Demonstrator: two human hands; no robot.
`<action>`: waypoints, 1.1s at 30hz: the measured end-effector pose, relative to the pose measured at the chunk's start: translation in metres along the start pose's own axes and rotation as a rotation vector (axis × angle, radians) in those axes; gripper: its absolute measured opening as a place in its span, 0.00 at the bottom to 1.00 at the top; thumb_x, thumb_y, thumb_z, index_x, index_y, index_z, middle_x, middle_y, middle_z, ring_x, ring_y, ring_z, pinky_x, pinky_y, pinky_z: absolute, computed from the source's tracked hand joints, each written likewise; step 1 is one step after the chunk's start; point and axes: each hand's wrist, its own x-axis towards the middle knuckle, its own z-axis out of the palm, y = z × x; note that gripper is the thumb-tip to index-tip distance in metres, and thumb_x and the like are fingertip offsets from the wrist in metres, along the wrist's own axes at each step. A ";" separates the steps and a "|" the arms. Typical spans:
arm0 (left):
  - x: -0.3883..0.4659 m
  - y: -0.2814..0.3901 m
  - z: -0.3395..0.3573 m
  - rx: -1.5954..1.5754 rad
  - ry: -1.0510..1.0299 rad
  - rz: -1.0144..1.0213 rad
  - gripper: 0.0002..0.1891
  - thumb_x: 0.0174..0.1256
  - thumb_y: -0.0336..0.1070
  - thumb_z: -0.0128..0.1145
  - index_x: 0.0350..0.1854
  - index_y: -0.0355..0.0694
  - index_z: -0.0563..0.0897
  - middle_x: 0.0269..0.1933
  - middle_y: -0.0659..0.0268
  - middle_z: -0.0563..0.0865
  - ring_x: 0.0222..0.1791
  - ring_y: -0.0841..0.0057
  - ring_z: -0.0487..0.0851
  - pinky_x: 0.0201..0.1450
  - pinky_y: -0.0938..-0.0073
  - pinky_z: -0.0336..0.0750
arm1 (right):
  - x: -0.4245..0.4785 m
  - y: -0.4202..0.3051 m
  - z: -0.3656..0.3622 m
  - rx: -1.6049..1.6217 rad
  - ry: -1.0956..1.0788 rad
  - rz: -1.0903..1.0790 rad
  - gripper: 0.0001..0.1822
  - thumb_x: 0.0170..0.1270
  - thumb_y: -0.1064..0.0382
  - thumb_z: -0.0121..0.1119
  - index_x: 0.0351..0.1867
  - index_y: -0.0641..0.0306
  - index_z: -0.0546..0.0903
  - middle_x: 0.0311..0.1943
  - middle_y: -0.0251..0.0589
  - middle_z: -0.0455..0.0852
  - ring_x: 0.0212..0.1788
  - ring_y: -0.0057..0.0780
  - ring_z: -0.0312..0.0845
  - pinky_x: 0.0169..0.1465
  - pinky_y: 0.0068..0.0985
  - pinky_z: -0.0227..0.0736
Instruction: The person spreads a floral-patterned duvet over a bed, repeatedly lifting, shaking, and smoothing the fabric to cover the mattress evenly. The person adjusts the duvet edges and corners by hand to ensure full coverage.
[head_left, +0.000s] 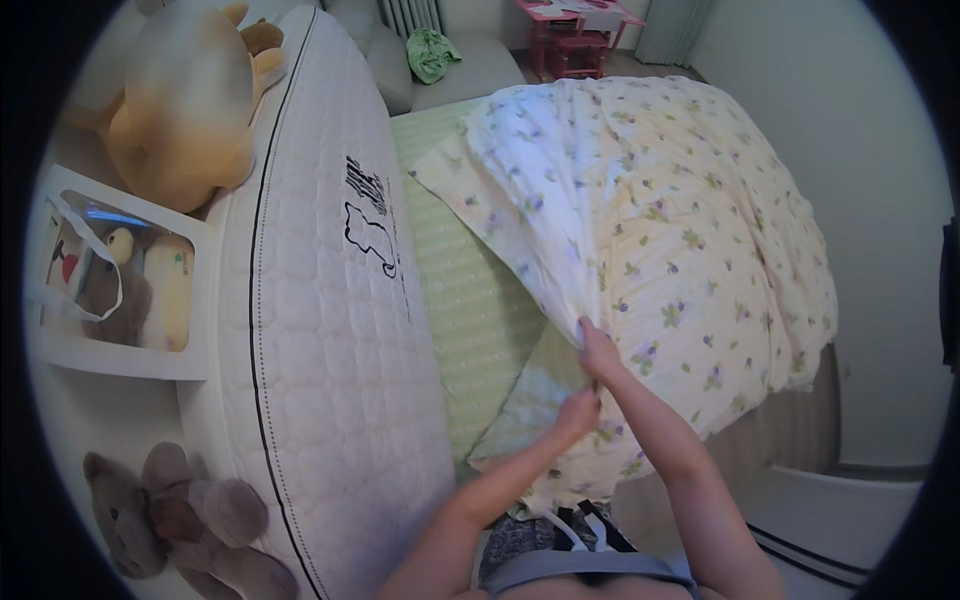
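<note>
A cream duvet (697, 247) printed with small purple flowers and green leaves is heaped over much of the bed. My right hand (600, 352) grips its pulled-up edge near the middle of the bed. Just below, my left hand (579, 412) is closed on the same cover, closer to my body; its fingertips are partly hidden by the fabric. Between the folds and the headboard shows a pale green quilted bed sheet (480, 322). One corner of the duvet points towards the headboard at the far side.
A padded white headboard cover (322, 322) with a cat drawing runs along the left. Behind it are a large plush toy (180, 127), a windowed gift box (199, 300) and a grey teddy bear (217, 517). A sofa (480, 71) and pink desk (540, 37) stand beyond.
</note>
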 end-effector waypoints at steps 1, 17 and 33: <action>-0.013 0.001 0.011 -0.044 -0.068 0.025 0.11 0.54 0.34 0.46 0.37 0.33 0.72 0.32 0.44 0.77 0.32 0.50 0.75 0.33 0.58 0.69 | -0.004 0.017 -0.004 0.022 -0.108 0.040 0.23 0.48 0.65 0.51 0.49 0.61 0.66 0.36 0.54 0.76 0.40 0.47 0.72 0.43 0.33 0.67; 0.208 -0.259 0.036 -1.068 0.503 -0.668 0.18 0.61 0.46 0.43 0.46 0.37 0.67 0.40 0.59 0.75 0.39 0.71 0.74 0.41 0.70 0.71 | -0.046 0.336 -0.015 -0.206 -0.159 0.180 0.24 0.46 0.63 0.58 0.47 0.65 0.69 0.36 0.51 0.71 0.40 0.46 0.69 0.45 0.32 0.65; 0.274 -0.253 0.047 -1.021 0.763 -0.586 0.14 0.62 0.36 0.41 0.46 0.33 0.67 0.41 0.60 0.76 0.39 0.71 0.77 0.40 0.70 0.75 | 0.146 0.368 -0.065 -0.332 0.345 -0.192 0.05 0.53 0.64 0.49 0.23 0.60 0.71 0.20 0.42 0.73 0.25 0.41 0.71 0.27 0.34 0.64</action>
